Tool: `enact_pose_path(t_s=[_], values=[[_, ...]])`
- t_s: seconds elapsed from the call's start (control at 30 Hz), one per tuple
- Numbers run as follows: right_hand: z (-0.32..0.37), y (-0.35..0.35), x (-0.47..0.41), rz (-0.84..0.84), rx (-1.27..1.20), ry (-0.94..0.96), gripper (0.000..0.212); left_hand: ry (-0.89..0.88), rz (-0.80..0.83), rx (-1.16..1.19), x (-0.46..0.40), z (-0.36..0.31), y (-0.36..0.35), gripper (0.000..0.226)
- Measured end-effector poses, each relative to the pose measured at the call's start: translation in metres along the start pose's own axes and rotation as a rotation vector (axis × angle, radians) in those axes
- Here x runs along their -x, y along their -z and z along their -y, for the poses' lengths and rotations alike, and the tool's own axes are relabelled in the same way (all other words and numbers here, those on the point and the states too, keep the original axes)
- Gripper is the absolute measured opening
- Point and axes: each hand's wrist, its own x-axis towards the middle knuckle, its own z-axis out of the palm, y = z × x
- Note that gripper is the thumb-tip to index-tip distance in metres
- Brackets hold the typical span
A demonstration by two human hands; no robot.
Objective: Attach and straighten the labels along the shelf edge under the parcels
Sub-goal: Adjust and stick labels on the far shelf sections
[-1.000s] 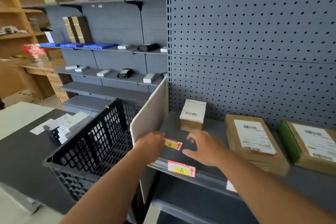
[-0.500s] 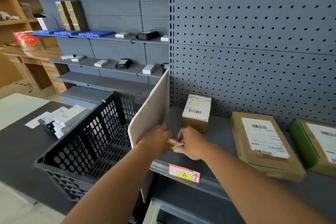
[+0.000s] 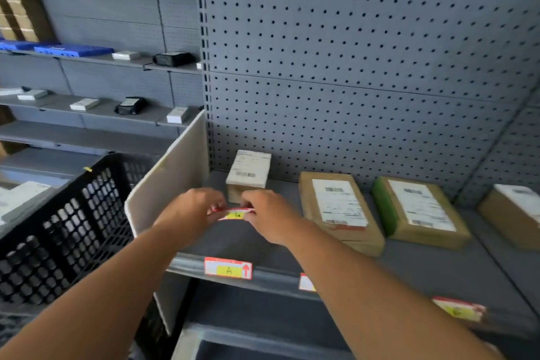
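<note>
While the label marked G [image 3: 236, 215] is held in the air above the grey shelf [image 3: 263, 242], its long axis runs left to right, roughly parallel to the shelf edge [image 3: 271, 279] that lies below it and nearer the camera. The left hand [image 3: 190, 212] pinches the label's left end and the right hand [image 3: 270, 215] pinches its right end, fingers of both curled onto the strip so that it spans the narrow gap between them; neither hand is clearly nearer the edge. Just behind the hands stands a small white-labelled parcel [image 3: 248, 171], and to the right lie a brown parcel [image 3: 339, 210] and a green-edged parcel [image 3: 418, 210], flat on the shelf. On the shelf edge, label A [image 3: 228, 268] sits almost directly below label G; another label [image 3: 305, 283] is partly hidden by the right forearm, and a third [image 3: 458, 309], farther right, looks tilted. The coming move probably calls for lowering the strip toward the camera onto the edge, keeping its axis level. A black crate [image 3: 67, 231] stands to the left.
</note>
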Motion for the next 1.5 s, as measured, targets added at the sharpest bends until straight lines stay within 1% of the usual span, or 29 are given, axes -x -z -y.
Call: enact_pose_path(t_s=[0.13, 0.27, 0.33, 0.5, 0.67, 0.83, 0.97, 1.17, 1.3, 1.5], values=[[-0.026, 0.027, 0.04, -0.035, 0.13, -0.027, 0.015, -0.094, 0.003, 0.049, -0.014, -0.044, -0.013, 0.013], [-0.064, 0.06, 0.086, -0.095, 0.109, -0.122, 0.009, -0.174, 0.005, 0.064, -0.031, -0.105, -0.032, 0.008], [-0.081, 0.073, 0.108, -0.111, 0.144, -0.153, 0.007, -0.204, 0.024, 0.089, -0.042, -0.136, -0.039, 0.006], [-0.148, 0.118, 0.194, -0.198, 0.19, -0.298, 0.01, -0.332, 0.064, 0.098, -0.065, -0.255, -0.07, 0.006], [-0.229, 0.173, 0.308, -0.269, 0.238, -0.423, 0.02, -0.436, 0.094, 0.138, -0.069, -0.4, -0.113, 0.003], [-0.306, 0.231, 0.429, -0.353, 0.254, -0.558, 0.018, -0.537, 0.084, 0.187, -0.064, -0.552, -0.158, 0.003], [-0.357, 0.268, 0.515, -0.422, 0.231, -0.651, 0.011, -0.622, 0.11, 0.257, -0.063, -0.655, -0.188, 0.002], [-0.421, 0.308, 0.607, -0.475, 0.257, -0.744, 0.008, -0.714, 0.15, 0.31, -0.077, -0.775, -0.231, 0.004], [-0.47, 0.328, 0.649, -0.493, 0.271, -0.821, 0.007, -0.764, 0.19, 0.362, -0.094, -0.841, -0.269, 0.006], [-0.559, 0.368, 0.694, -0.486, 0.271, -0.894, 0.008, -0.787, 0.225, 0.406, -0.134, -0.931, -0.324, 0.005]])
